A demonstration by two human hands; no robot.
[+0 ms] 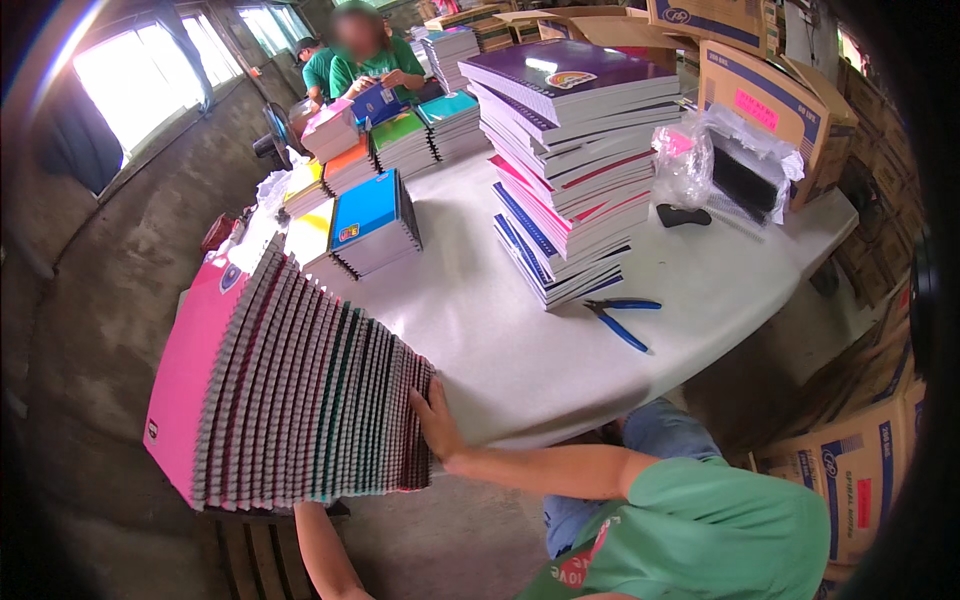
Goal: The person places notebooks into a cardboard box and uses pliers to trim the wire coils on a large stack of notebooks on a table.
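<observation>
A long stack of spiral notebooks (330, 390) leans at the left edge of the table, its wire bindings facing me and a pink cover at its far left end. My right hand (434, 420) lies against the right end of this stack, fingers along the last notebooks. My left forearm (325, 555) comes up from the lower edge and passes behind the bottom of the stack, which hides the left hand. Blue-handled pliers (625, 312) lie open on the white tabletop (480, 360).
A tall notebook pile (575, 150) with a purple cover stands mid-table. Shorter stacks, including blue-covered notebooks (372, 225), sit behind mine. Plastic wrap (685, 165) and a cardboard box (765, 115) are at the right. A co-worker (365, 60) handles a blue item across the table.
</observation>
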